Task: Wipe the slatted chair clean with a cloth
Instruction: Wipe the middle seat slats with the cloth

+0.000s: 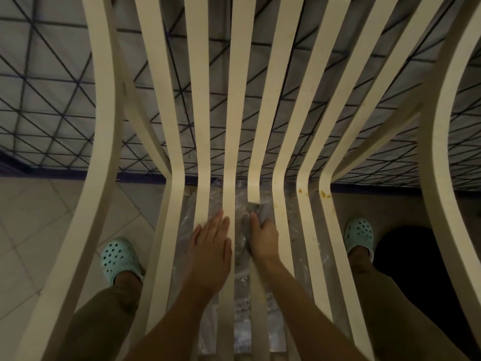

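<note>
The right hand (263, 239) is gripping the cloth (263, 214) against a middle slat (257, 162) of the chair (235, 100) while the left hand (210, 238) is lying flat and open alongside, so pressing firmly along the slat's length is looking wisest

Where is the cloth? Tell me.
In the head view, the grey cloth is just right of centre, gripped by the right hand against a middle slat, beside the flat left hand.

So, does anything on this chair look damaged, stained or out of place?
Yes: orange-brown stains mark two chair slats at the seat bend, right of the right hand gripping the cloth. Crumpled clear plastic lies under the seat. No breakage shows.
</note>
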A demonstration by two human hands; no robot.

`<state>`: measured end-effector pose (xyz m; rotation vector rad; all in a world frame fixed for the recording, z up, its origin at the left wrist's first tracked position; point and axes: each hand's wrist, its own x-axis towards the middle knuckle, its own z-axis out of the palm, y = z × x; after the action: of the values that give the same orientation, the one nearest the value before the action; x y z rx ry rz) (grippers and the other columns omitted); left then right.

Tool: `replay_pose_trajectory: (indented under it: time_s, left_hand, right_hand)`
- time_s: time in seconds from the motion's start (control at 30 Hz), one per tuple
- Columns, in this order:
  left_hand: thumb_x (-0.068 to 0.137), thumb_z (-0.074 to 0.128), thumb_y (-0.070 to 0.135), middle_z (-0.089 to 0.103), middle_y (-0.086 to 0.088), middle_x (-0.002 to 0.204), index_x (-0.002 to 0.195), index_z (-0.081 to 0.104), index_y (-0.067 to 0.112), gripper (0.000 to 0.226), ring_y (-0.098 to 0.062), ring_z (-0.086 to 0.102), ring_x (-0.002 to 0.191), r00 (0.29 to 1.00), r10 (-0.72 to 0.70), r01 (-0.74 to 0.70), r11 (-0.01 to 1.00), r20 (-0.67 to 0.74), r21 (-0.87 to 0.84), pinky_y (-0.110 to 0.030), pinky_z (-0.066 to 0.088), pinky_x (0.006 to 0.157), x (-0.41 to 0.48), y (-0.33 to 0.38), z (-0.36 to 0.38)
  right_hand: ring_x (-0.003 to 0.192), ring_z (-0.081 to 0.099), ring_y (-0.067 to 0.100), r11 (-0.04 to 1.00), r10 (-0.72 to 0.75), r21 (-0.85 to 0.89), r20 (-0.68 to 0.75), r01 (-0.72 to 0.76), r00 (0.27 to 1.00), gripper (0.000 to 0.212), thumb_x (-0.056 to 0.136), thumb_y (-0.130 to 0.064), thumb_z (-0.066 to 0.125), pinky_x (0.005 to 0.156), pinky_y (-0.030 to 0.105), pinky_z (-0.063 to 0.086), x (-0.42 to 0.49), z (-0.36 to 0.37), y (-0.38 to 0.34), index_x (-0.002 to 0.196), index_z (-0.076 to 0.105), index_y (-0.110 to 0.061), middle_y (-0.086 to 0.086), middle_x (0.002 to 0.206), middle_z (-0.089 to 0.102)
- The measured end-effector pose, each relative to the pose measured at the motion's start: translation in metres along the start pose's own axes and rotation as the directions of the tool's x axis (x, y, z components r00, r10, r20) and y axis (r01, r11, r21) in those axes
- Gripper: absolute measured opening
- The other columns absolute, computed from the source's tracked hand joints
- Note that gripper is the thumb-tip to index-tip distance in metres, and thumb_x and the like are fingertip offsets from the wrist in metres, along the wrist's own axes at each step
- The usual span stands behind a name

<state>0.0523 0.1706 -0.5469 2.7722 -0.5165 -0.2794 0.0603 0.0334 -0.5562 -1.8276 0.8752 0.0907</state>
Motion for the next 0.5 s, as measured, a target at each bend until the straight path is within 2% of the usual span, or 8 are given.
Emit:
replay_pose_trajectory:
  time_s: [0.1, 0.3, 0.4, 0.5]
  left_hand:
    - [0.097, 0.008, 0.042, 0.012, 0.007, 0.160, 0.151, 0.022, 0.024, 0.059, -0.009, 0.014, 0.146, 1.000, 0.001, -0.001, 1.000, 0.003, 0.009, -0.033, 0.005, 0.118, -0.001, 0.000, 0.000]
    - [0.098, 0.012, 0.041, 0.010, 0.006, 0.159, 0.151, 0.021, 0.024, 0.056, -0.009, 0.016, 0.145, 1.000, -0.010, 0.009, 0.999, 0.013, 0.039, -0.034, 0.007, 0.118, -0.001, -0.001, -0.001]
    - [0.098, 0.009, 0.041, 0.011, 0.006, 0.160, 0.151, 0.022, 0.024, 0.057, -0.009, 0.017, 0.146, 1.000, -0.008, 0.007, 0.999, 0.018, 0.034, -0.036, 0.011, 0.119, -0.001, -0.001, -0.001]
    - [0.098, 0.009, 0.041, 0.014, 0.006, 0.160, 0.151, 0.024, 0.024, 0.057, -0.010, 0.020, 0.145, 1.000, -0.007, 0.007, 1.000, 0.025, 0.027, -0.037, 0.014, 0.119, -0.001, -0.001, 0.000]
  right_hand:
    - [0.078, 0.059, 0.024, 0.999, -0.024, -0.021, 0.025, 0.025, 0.999, 0.037, 0.101, -0.038, 0.044, 0.067, 0.029, 0.045, 0.036, 0.001, -0.028, 0.096, 0.058, -0.004, 0.010, 0.087, 0.061]
    - [0.099, 0.063, 0.026, 0.992, -0.079, 0.101, 0.074, 0.071, 0.994, 0.035, 0.100, -0.038, 0.045, 0.089, 0.039, 0.052, 0.066, 0.003, -0.045, 0.116, 0.057, -0.009, 0.009, 0.106, 0.065]
    - [0.098, 0.063, 0.026, 0.991, -0.072, 0.112, 0.043, 0.067, 0.996, 0.033, 0.100, -0.037, 0.045, 0.088, 0.038, 0.052, 0.064, 0.005, -0.040, 0.117, 0.054, -0.010, 0.010, 0.106, 0.065]
    - [0.086, 0.057, 0.019, 0.993, -0.057, 0.103, 0.022, 0.055, 0.998, 0.027, 0.102, -0.033, 0.043, 0.079, 0.030, 0.047, 0.054, 0.002, -0.040, 0.113, 0.052, -0.010, 0.005, 0.096, 0.059]
